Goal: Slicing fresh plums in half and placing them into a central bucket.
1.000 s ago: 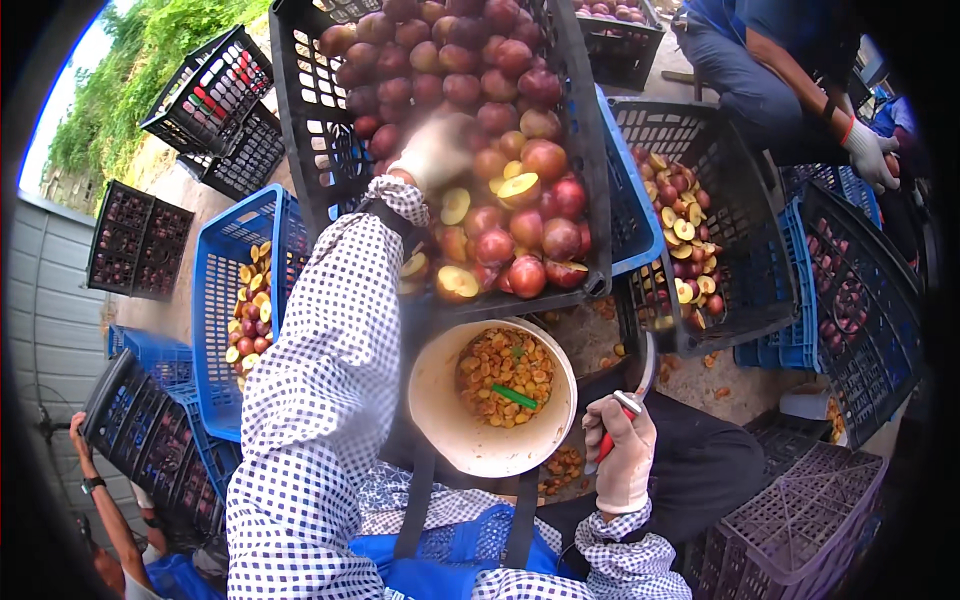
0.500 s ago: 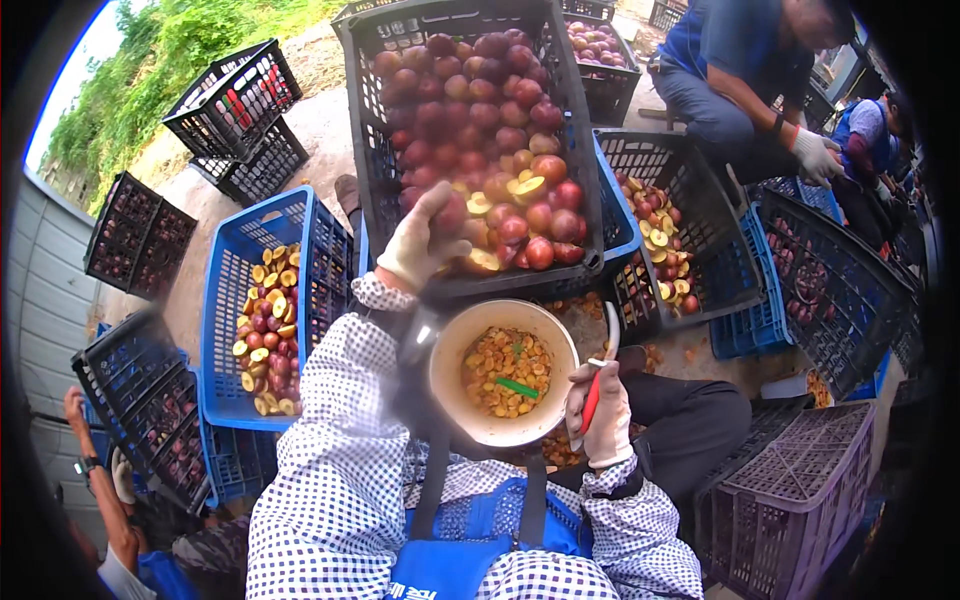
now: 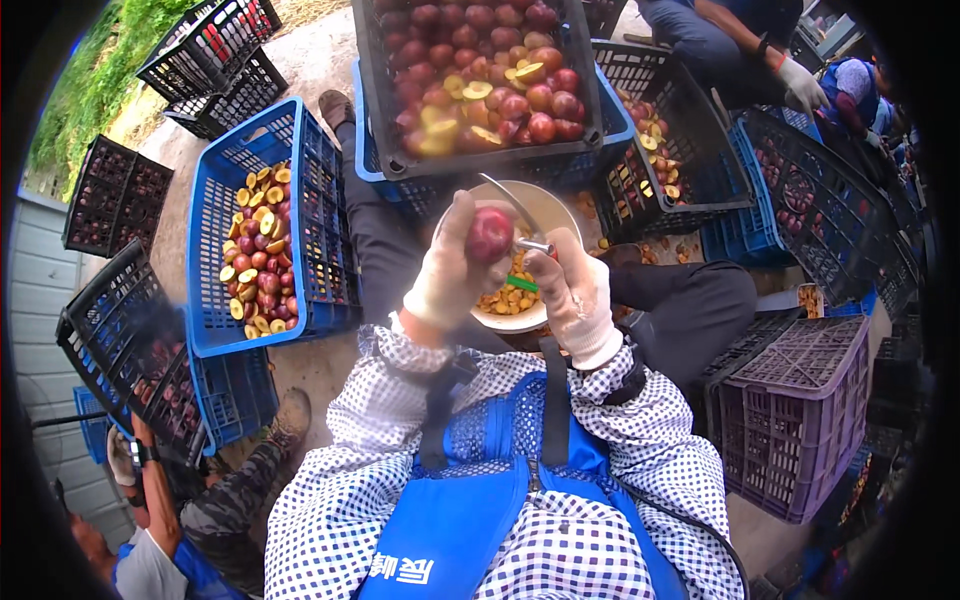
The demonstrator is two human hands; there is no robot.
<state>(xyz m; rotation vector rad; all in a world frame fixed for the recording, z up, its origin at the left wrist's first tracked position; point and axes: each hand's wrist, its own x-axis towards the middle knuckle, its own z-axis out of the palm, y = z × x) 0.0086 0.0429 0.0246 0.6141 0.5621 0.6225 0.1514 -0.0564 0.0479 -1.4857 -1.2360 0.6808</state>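
Observation:
My gloved left hand (image 3: 452, 272) holds a red plum (image 3: 489, 235) up over a white bowl (image 3: 552, 209) that sits in my lap and contains yellow pits and scraps. Beside it, my gloved right hand (image 3: 576, 295) grips a small knife (image 3: 528, 238) whose metal tip touches the plum. In front of my knees a black crate (image 3: 480, 150) is filled with whole red plums and a few cut halves. A blue crate (image 3: 215, 250) of halved plums lies to my left.
Another black crate (image 3: 690, 150) of plum halves stands to the right, with blue crates behind it and a purple crate (image 3: 800, 420) near my right knee. Other people sit at the upper right and lower left. More dark crates (image 3: 115, 195) line the left side.
My left hand has come back from the black crate with a plum and brought it over the bowl. My right hand has raised the knife to the fruit.

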